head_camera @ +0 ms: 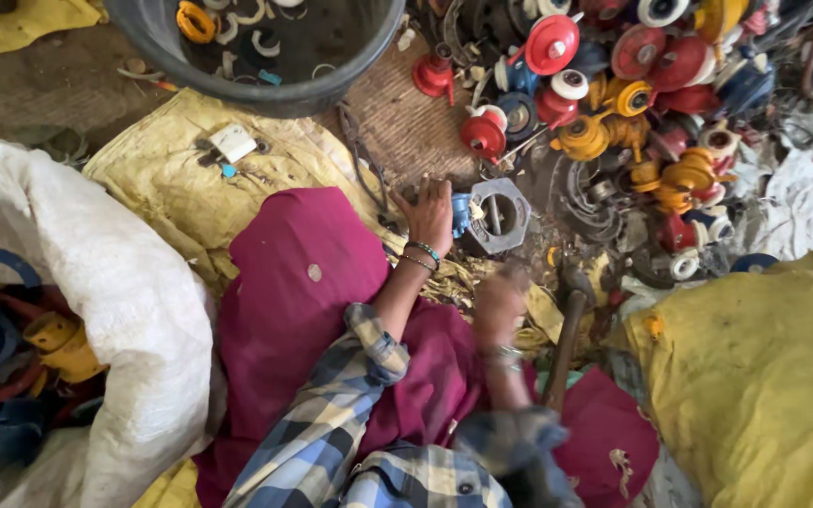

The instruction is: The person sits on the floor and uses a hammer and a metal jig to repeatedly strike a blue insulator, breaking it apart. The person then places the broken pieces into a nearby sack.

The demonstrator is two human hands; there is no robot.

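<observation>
My left hand (430, 214) reaches forward and grips a small blue plastic part (461, 213), pressing it against a grey metal ring block (505, 218) on the ground. My right hand (499, 303) hovers nearer to me with its fingers curled. It is blurred, so I cannot tell whether it holds anything. Just right of that hand lies a hammer (568, 325) with a dark head and a wooden handle, apart from the hand. Magenta cloth (303, 273) covers my lap, and my sleeves are checked.
A black tub (265, 89) with loose plastic rings stands ahead. A heap of red, yellow and blue plastic parts (632, 103) fills the upper right. An open white sack (115, 282) with parts is at my left, a yellow sack (755, 376) at my right.
</observation>
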